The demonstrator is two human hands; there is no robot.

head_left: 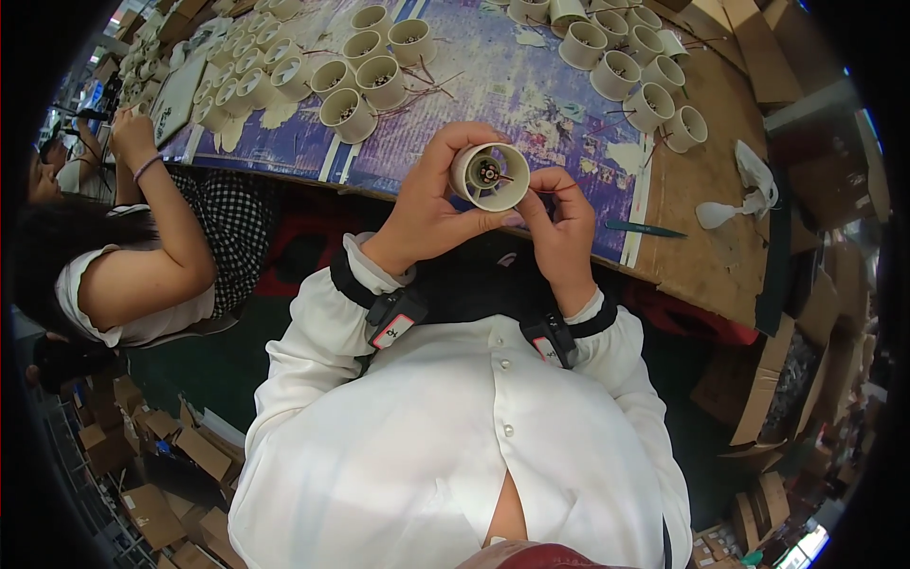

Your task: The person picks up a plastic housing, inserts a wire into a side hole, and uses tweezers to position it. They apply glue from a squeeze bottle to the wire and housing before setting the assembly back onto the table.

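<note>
A cream-white round cup (pixel 497 197) is held above the table's near edge, its open mouth turned toward me. Inside it sits a smaller ring with a dark and copper-coloured core (pixel 489 174), and a thin reddish wire runs from there toward the right wall. My left hand (pixel 431 204) wraps round the cup's left side, with the thumb along its lower rim. At the right side, my right hand (pixel 566 228) is closed in a pinch against the cup; what lies between thumb and finger is hidden. Teal tweezers (pixel 646 229) lie on the table right of that hand.
Groups of similar cups with reddish wires, among them one cup (pixel 348 116), stand at the far left and far right of the blue-covered table (pixel 512 95). Crumpled white material (pixel 754 185) lies at right. A person (pixel 142 256) sits at left; cardboard boxes (pixel 791 379) surround the floor.
</note>
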